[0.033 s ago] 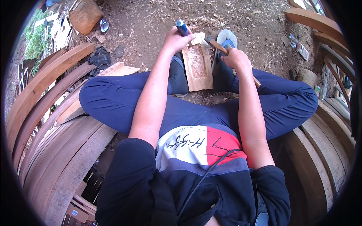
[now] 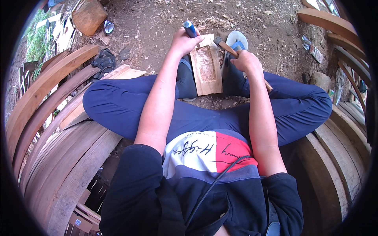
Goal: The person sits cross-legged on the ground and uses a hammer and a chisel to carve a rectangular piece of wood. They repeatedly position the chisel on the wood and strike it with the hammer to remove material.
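Note:
My left hand (image 2: 184, 42) is closed around the blue handle of a chisel (image 2: 189, 29), held upright at the far left corner of a wooden block (image 2: 208, 87). The chisel's lower end is mostly hidden by my fingers. The pale block has a rough rectangular hollow cut into it and is set between my two feet. In my right hand (image 2: 249, 63) is a hammer (image 2: 227, 48), gripped by its wooden handle. Its small dark head is over the block's far right corner, apart from the chisel. The handle's end sticks out below my wrist.
Wood chips lie scattered over the dirt ground (image 2: 157, 23). Curved wooden pieces (image 2: 59, 74) stand at the left, and similar ones (image 2: 330, 21) at the right. A cut log (image 2: 89, 17) and a crumpled can (image 2: 108, 26) are at the far left. A stone (image 2: 321, 81) sits beyond my right knee.

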Available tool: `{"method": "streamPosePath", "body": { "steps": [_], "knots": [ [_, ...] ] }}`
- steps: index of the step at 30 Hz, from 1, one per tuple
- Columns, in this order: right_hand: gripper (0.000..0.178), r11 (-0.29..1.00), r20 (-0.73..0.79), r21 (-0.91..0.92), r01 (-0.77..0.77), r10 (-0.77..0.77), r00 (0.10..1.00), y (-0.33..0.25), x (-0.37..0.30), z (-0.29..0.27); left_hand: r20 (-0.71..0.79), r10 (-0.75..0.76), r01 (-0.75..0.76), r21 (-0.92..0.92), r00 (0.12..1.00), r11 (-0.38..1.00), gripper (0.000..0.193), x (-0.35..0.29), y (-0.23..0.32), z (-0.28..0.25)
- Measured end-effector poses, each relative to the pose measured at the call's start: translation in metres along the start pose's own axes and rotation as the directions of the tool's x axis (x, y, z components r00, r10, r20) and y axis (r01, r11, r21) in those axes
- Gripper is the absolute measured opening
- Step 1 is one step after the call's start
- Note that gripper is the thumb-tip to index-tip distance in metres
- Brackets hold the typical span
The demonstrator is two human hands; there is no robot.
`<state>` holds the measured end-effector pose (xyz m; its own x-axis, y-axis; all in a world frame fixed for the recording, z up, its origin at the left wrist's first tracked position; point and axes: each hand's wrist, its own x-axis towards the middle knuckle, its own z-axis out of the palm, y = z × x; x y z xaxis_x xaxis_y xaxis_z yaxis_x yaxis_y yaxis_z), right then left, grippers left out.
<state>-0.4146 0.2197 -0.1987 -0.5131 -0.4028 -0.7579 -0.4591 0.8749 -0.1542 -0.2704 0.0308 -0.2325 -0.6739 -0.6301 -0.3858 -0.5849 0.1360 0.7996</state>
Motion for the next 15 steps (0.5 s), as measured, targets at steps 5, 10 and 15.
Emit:
{"method": "streamPosePath", "body": {
  "steps": [5,10,15],
  "knots": [
    [0.036,1.000,0.000,-0.006,-0.005,0.005,1.000,-0.0009,-0.0026,-0.0010,-0.008,0.012,-0.012,0.010,1.000,1.000,0.018,-0.0013,0.0030,0.0003],
    [0.036,1.000,0.008,-0.010,-0.004,0.004,1.000,-0.0016,-0.0021,-0.0005,-0.006,0.004,-0.004,-0.014,1.000,1.000,0.018,0.0003,-0.0011,0.0000],
    [0.037,1.000,0.016,-0.015,-0.008,0.008,1.000,0.0001,-0.0002,0.0004,-0.010,0.004,-0.004,0.010,1.000,1.000,0.018,-0.0035,0.0064,0.0001]
  ]
}}
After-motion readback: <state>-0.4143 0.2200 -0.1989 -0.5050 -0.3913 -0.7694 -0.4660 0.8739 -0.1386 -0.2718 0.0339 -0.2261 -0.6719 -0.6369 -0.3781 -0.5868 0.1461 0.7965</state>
